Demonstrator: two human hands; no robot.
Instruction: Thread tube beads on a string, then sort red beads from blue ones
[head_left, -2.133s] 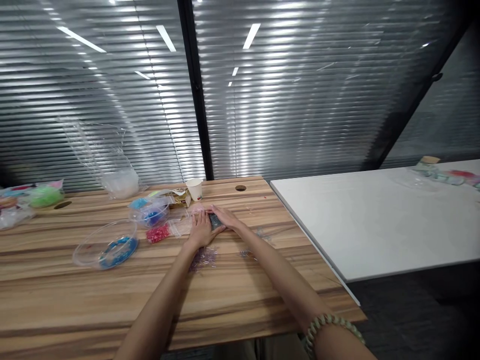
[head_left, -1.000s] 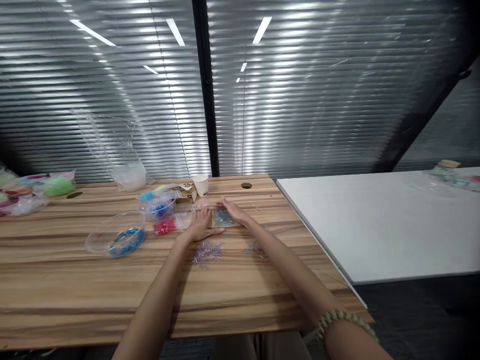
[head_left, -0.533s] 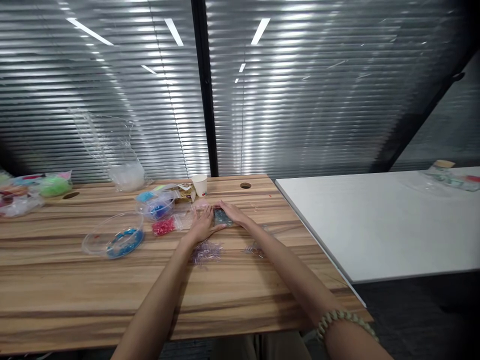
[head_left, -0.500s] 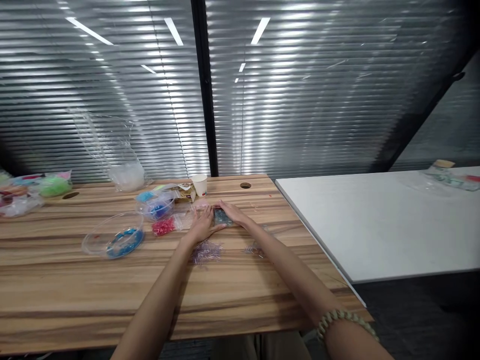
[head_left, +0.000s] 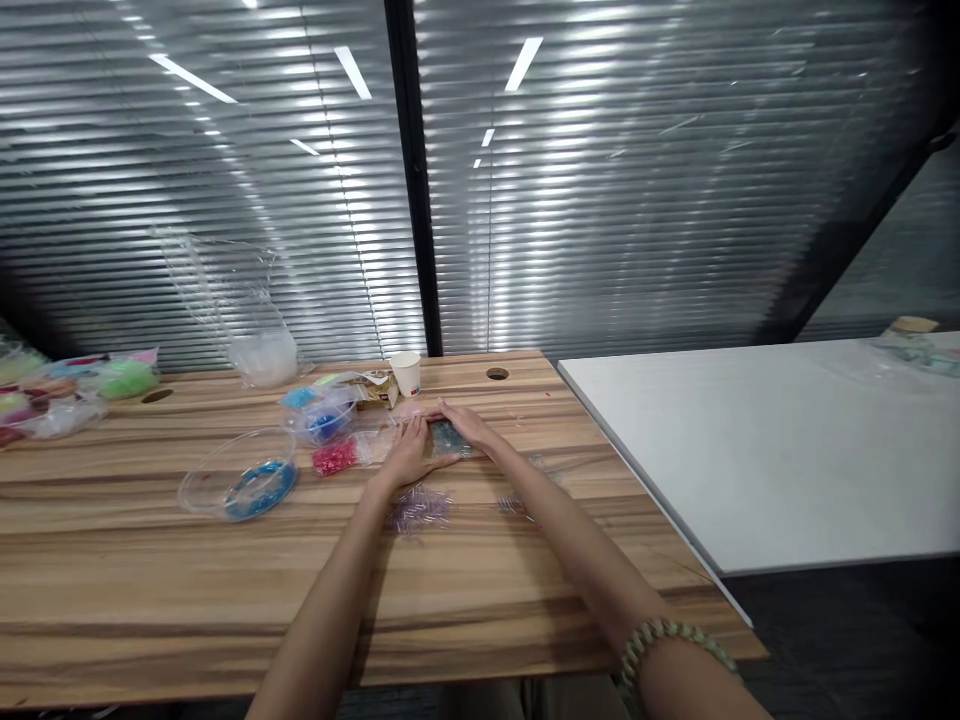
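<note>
Background: closed grey blinds [head_left: 225,200] behind glass, split by a dark vertical post [head_left: 414,180]; ceiling lights mirrored in the glass.
Surface: long wooden counter [head_left: 187,580] with a round cable hole [head_left: 496,374]; white counter [head_left: 765,450] joined on the right side.
Left hand [head_left: 407,455]: laid flat, palm down, fingers stretched; touching the left edge of the small dark bag of beads [head_left: 448,439]; grip released, nothing clasped.
Right hand [head_left: 463,424]: also flat and stretched, pressing on the far right side of the same bag; grip released, only pressing down.
Small dark bag of beads: flat on the wooden counter, between the two hands, near the far edge and just in front of the paper cup [head_left: 406,373].
Wrist: beaded bracelet [head_left: 667,640] on the right arm, low in the view.
Near the hands: loose pale purple beads [head_left: 418,508] just below the left hand; smaller bead heap [head_left: 516,507] beside the right forearm; bag of red beads [head_left: 335,457] left of the left hand.
Further left: clear round bowl with blue beads [head_left: 241,485]; clear bags with blue contents [head_left: 319,412]; tall empty-looking clear plastic bag [head_left: 232,300] against the blinds.
Far left edge: colourful packets, one green [head_left: 124,378], contents too blurred to tell.
Far right: some packets on the white counter [head_left: 919,345], too small to tell.
</note>
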